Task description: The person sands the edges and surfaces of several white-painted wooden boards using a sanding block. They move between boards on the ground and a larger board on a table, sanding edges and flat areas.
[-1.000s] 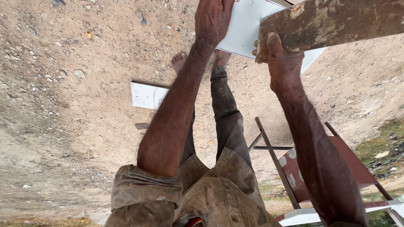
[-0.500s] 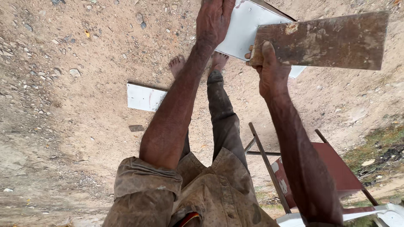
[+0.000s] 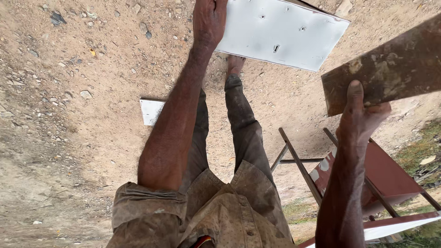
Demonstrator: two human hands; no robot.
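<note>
A person is standing on bare dirt, holding one thing in each hand. The left hand is gripping the near-left edge of a white panel, fingers curled over it, the panel hanging tilted above the ground. The right hand is clasping the end of a rusty brown plank, thumb lying up its face, the plank running off toward the right edge. One smaller white panel is lying flat on the dirt beside the left leg. One red metal frame is leaning at lower right. Pebbles are scattering the sandy outdoor ground; grass is edging the right.
</note>
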